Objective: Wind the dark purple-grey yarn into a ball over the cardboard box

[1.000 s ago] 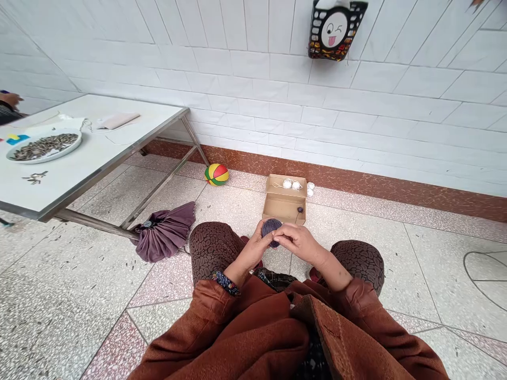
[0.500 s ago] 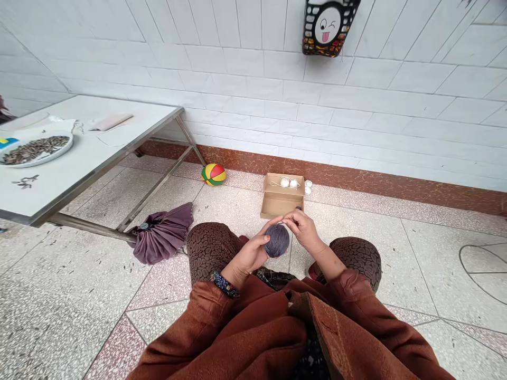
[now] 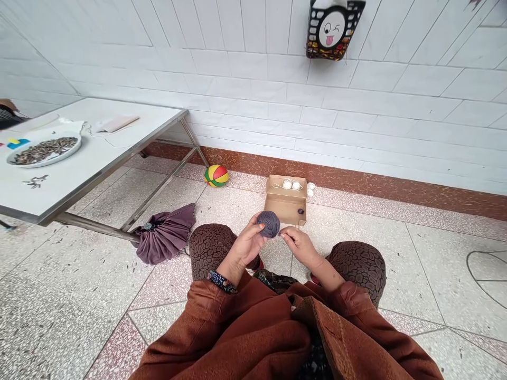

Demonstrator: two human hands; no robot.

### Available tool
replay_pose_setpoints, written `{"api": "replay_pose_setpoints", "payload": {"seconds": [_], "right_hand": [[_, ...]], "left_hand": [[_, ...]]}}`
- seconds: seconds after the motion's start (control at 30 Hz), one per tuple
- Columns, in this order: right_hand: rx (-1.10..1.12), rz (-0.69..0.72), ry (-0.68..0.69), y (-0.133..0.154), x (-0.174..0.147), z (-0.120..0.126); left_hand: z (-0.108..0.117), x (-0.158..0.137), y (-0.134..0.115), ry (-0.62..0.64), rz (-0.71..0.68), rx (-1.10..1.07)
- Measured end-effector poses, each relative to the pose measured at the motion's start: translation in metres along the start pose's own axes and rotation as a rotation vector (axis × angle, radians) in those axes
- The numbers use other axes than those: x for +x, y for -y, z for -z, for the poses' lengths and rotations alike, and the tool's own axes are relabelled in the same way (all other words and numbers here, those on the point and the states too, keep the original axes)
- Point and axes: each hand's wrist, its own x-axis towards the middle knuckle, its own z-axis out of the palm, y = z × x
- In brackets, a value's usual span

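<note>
A round ball of grey-purple yarn rests in my left hand, whose fingers and thumb curl around its left side. My right hand is just right of the ball, thumb and forefinger pinched together on what looks like the yarn's strand. The strand itself is too thin to follow clearly. Beyond my hands an opened cardboard box lies on the floor. A small dark ball sits inside it at the right, and white yarn balls lie against its raised lid.
On the left stands a metal-framed table bearing a plate of seed-like pieces. Beneath its edge lie a folded purple umbrella and a coloured ball. A black basket hangs on the tiled wall.
My left hand has raised and tilted the yarn ball, moving it slightly left. My right hand has come down from above the ball to its right side. The small dark ball shows more fully.
</note>
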Motion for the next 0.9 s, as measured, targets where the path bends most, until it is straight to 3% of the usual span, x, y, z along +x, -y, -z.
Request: {"api": "replay_pose_setpoints", "payload": {"seconds": [0.13, 0.27, 0.33, 0.43, 0.53, 0.6, 0.73, 0.9], "right_hand": [[-0.007, 0.117, 0.222, 0.023, 0.0, 0.007], [0.008, 0.202, 0.237, 0.046, 0.01, 0.027], [-0.018, 0.22, 0.183, 0.05, 0.02, 0.037], [-0.076, 0.218, 0.098, 0.042, 0.034, 0.046], [-0.07, 0.172, 0.012, 0.024, 0.041, 0.041], [-0.032, 0.125, -0.06, 0.011, 0.038, 0.031], [-0.01, 0.035, -0.109, -0.004, 0.019, 0.005], [-0.046, 0.02, 0.026, -0.001, -0.004, -0.014]], "left_hand": [[0.01, 0.006, 0.007, -0.169, -0.038, 0.059], [0.015, 0.004, 0.014, -0.192, -0.158, 0.354], [0.015, 0.001, 0.015, -0.124, -0.2, 0.531], [0.014, -0.003, 0.014, 0.079, -0.138, 0.642], [0.008, -0.01, 0.012, 0.287, -0.09, 0.529], [0.002, -0.014, 0.011, 0.324, -0.091, 0.363], [-0.007, -0.014, 0.008, 0.179, -0.105, 0.123], [-0.001, -0.002, 0.013, -0.051, -0.175, 0.162]]}}
